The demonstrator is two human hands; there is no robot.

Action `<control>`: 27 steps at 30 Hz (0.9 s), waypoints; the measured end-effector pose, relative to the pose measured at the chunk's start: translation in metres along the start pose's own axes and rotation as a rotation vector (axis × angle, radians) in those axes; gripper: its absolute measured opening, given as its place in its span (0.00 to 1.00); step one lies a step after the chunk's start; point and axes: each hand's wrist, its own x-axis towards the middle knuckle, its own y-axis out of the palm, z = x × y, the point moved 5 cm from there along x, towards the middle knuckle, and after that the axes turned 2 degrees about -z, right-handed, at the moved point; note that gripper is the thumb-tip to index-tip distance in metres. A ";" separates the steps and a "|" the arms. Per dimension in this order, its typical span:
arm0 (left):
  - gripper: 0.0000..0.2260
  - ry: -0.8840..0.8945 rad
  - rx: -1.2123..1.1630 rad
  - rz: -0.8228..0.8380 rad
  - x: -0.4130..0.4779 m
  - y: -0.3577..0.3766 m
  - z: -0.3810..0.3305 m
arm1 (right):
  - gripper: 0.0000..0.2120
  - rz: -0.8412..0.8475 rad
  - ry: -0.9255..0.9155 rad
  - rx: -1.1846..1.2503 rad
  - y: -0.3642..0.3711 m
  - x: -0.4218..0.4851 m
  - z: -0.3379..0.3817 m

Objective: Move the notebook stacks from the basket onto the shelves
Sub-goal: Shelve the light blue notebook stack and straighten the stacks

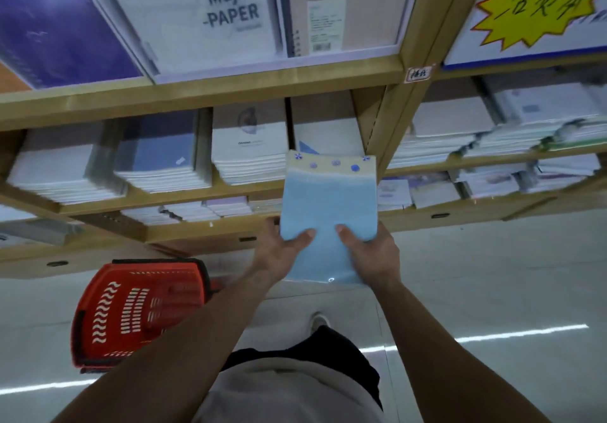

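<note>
The shelves (197,90) stand past my hands, full of piles of notebooks. The pale, shiny floor (492,274) is under my hands. The red basket (98,307) sits on the floor, down and to the left of my left hand (279,255), well apart from it. I hold the blue stack (328,199) between both hands. Its far end points at the shelves, near a white pile (325,130) there. My left hand grips its near left side. My right hand (371,255) grips its near right side. Both thumbs (303,237) press on top. My other fingers are hidden under it.
</note>
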 end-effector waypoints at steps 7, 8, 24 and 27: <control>0.28 0.004 -0.044 -0.029 0.022 0.029 -0.028 | 0.23 0.031 -0.090 0.034 -0.018 0.050 0.025; 0.28 0.002 -0.050 -0.041 0.025 0.031 -0.028 | 0.24 0.040 -0.104 0.032 -0.018 0.055 0.028; 0.29 -0.030 -0.083 -0.132 0.088 0.052 -0.055 | 0.23 0.087 -0.112 0.029 -0.003 0.133 0.053; 0.33 -0.048 -0.063 -0.138 0.103 0.052 -0.055 | 0.25 0.070 -0.062 0.032 0.009 0.147 0.047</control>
